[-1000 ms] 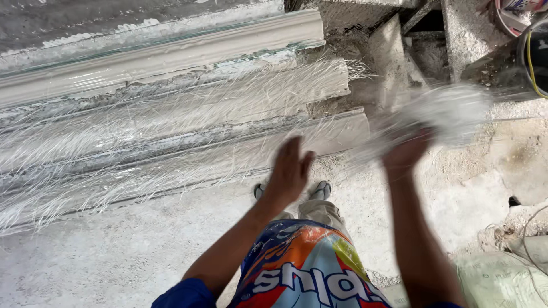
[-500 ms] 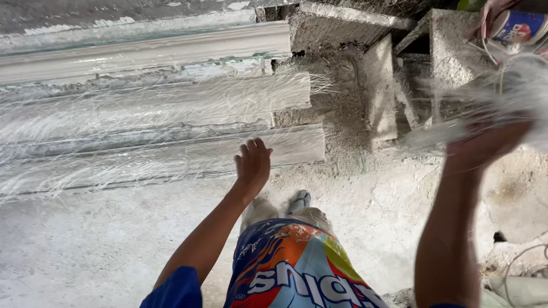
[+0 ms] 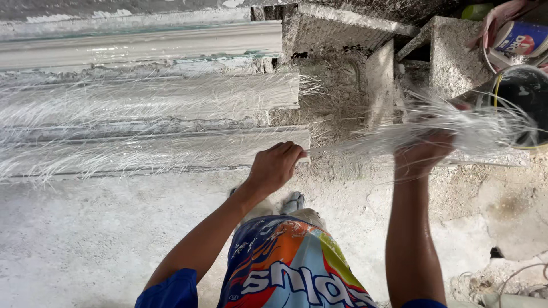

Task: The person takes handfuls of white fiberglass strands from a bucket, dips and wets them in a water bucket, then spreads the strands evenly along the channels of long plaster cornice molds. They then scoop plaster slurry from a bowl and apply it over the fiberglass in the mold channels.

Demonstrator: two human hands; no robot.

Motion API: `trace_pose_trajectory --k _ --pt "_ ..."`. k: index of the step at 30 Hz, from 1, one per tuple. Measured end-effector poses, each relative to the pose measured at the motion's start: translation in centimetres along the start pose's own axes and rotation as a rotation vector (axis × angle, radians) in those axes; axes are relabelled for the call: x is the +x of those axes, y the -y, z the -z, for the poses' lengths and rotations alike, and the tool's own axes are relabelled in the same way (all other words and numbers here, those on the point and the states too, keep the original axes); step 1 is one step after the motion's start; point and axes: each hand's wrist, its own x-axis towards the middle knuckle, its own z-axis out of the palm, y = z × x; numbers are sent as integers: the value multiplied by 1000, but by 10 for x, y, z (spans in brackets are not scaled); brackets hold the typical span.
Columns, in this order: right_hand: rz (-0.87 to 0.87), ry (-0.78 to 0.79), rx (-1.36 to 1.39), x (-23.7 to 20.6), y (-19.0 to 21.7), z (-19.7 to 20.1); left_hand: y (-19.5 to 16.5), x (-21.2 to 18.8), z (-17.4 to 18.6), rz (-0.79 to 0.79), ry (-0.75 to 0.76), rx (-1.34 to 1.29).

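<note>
Head view: a bundle of white fibre strands (image 3: 456,128) is gripped in the right hand (image 3: 423,155), fingers closed around it; the strands are fanned out left and right of the fist, blurred at the right end; the bundle is held up at right, in front of grey concrete blocks (image 3: 451,57).
The left hand (image 3: 277,166) is curled loosely at centre, fingers bent; thin strands are seen running from its fingertips toward the bundle, though whether any are pinched cannot be told.
Long white moulded strips (image 3: 142,108) are laid across the far left, covered with loose fibres; their ends are beside the left hand.
A black bucket (image 3: 522,100) is seen at far right, just behind the bundle.
Dusty ground (image 3: 85,239) is noted near left; patterned shorts (image 3: 288,268) at bottom centre.
</note>
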Motion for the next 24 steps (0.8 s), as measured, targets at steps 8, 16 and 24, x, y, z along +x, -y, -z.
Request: trace_pose_trajectory --k 8,16,24 --pt "-1087 -94 2016 29 -97 28 80 -27 5 236 350 273" --pt "-1059 162 2595 -24 51 47 3 -3 30 305 79 424" --pt "-1055 363 2277 -18 147 42 -11 -42 57 292 -135 -568"
